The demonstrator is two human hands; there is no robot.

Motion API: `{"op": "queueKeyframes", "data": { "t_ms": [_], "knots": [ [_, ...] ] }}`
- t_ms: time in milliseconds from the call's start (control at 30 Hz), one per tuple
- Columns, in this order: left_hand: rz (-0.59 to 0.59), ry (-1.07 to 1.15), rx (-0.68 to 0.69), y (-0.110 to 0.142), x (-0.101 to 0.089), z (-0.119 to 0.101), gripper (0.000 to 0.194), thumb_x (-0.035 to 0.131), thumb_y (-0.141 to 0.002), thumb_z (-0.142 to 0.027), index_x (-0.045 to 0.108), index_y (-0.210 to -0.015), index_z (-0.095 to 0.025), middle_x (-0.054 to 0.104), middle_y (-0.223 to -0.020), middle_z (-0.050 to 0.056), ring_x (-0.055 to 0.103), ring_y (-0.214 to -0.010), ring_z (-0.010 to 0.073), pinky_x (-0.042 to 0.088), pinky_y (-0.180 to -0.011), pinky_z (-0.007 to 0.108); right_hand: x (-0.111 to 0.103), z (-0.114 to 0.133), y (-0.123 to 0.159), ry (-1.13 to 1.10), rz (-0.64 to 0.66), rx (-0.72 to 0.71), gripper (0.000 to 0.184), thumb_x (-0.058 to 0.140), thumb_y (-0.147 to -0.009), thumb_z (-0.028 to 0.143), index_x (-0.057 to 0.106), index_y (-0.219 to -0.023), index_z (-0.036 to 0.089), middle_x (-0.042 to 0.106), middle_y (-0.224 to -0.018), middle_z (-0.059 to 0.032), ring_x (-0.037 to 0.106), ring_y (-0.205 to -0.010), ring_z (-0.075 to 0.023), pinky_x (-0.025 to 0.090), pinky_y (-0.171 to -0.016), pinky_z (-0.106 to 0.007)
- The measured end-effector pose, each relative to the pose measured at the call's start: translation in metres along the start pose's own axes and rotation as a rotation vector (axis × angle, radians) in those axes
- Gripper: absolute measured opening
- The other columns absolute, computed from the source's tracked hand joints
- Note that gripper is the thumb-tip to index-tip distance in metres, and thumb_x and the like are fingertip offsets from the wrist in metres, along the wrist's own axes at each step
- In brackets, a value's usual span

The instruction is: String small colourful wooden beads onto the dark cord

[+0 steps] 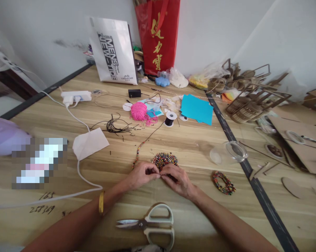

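Work looks part done: a beaded strand (137,152) runs from the spool (169,121) down to the left hand (144,174), its upper cord bare; a seemingly finished loop (228,188) lies right on the worktop (192,140); a loose pile (163,160) remains unstrung. Left and right hand (177,179) pinch, fingertips meeting, on something too small to tell

Head view looks forward and down at the table (121,150)
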State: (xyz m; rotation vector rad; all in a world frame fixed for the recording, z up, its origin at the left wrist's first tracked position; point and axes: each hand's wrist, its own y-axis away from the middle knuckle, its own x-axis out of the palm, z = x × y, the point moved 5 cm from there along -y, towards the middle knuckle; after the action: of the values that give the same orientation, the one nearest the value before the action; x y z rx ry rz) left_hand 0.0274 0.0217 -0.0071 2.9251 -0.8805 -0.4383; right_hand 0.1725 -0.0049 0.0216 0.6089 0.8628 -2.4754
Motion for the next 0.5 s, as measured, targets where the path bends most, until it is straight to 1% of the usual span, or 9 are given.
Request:
{"op": "queueKeyframes", "data": {
  "t_ms": [233,500],
  "knots": [
    [0.035,0.025,-0.030,0.0003,0.0004,-0.0014,0.016,0.062,-0.072,-0.025,0.068,-0.074,-0.011,0.062,-0.066,0.002,0.052,-0.061,0.0119,0.041,-0.057,0.021,-0.0008,-0.0005,0.0000,0.010,-0.028,0.000,0.012,0.051,-0.092,0.019,0.061,-0.097,0.016,0.065,-0.087,-0.0089,0.062,-0.081,-0.0159,0.052,-0.071,-0.028],
    [0.029,0.042,-0.027,0.0011,-0.0028,-0.0044,0.017,0.062,-0.073,-0.025,0.070,-0.075,-0.010,0.066,-0.066,0.004,0.055,-0.061,0.0124,0.042,-0.059,0.022,-0.0035,-0.0010,0.0001,0.036,-0.067,0.012,0.011,0.051,-0.091,0.019,0.061,-0.097,0.017,0.065,-0.087,-0.0087,0.062,-0.081,-0.0159,0.053,-0.072,-0.028]
  ]
}}
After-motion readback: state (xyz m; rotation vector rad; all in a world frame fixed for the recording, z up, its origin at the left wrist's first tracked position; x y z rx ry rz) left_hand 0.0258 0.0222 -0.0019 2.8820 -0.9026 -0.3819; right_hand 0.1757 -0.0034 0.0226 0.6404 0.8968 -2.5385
